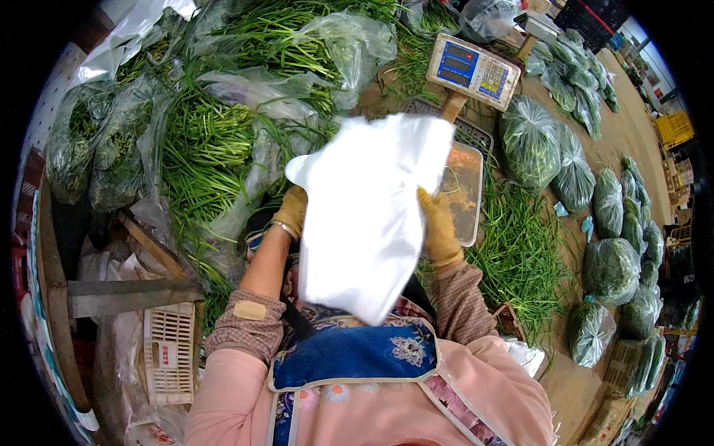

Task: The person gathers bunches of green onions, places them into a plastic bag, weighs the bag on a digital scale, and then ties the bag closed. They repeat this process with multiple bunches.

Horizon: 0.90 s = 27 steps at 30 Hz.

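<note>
A bright white plastic bag (368,217) is spread out flat in front of my body. My left hand (293,211), in a yellow glove, holds its left edge; the fingers are hidden behind the plastic. Gripping the right edge is my gloved right hand (439,226), with the bag creased at the thumb. Beyond the bag stands a digital price scale display (474,71) on a post. The scale's metal pan (460,195) is partly covered by the bag and my right hand.
Bundles of green chives (209,145) in open clear plastic lie at left. Loose green stalks (519,251) are heaped at right. Several filled clear bags (530,142) line the far right. A white plastic crate (170,351) stands low at left by a wooden beam (134,295).
</note>
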{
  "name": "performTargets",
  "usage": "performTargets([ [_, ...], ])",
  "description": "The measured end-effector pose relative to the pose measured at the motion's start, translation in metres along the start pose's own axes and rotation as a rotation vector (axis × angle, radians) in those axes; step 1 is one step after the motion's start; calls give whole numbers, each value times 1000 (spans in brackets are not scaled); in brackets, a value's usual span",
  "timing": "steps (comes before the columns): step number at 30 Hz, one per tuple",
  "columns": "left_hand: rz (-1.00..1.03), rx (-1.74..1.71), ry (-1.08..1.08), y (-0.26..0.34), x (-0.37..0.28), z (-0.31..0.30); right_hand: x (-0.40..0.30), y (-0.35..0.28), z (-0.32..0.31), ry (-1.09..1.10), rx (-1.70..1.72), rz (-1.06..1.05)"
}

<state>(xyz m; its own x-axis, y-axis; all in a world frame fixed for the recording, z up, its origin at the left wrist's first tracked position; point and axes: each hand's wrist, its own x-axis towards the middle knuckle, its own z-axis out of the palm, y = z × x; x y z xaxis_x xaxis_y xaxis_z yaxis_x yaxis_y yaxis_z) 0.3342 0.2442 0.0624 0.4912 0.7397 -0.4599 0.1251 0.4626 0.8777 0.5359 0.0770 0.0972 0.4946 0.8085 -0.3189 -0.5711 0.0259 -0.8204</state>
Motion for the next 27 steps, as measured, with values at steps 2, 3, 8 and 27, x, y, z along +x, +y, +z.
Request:
performTargets([
  [2, 69, -34, 37, 10, -7, 7, -2, -22, 4, -14, 3, -74],
  [3, 101, -51, 48, 13, -8, 12, 1, -24, -2, -113, -9, -106],
  [8, 839, 610, -30, -1, 9, 19, -9, -50, -19, 6, -40, -221],
  [27, 523, -341, -1011, 10, -60, 173, -86, -31, -182, 124, 174, -193],
])
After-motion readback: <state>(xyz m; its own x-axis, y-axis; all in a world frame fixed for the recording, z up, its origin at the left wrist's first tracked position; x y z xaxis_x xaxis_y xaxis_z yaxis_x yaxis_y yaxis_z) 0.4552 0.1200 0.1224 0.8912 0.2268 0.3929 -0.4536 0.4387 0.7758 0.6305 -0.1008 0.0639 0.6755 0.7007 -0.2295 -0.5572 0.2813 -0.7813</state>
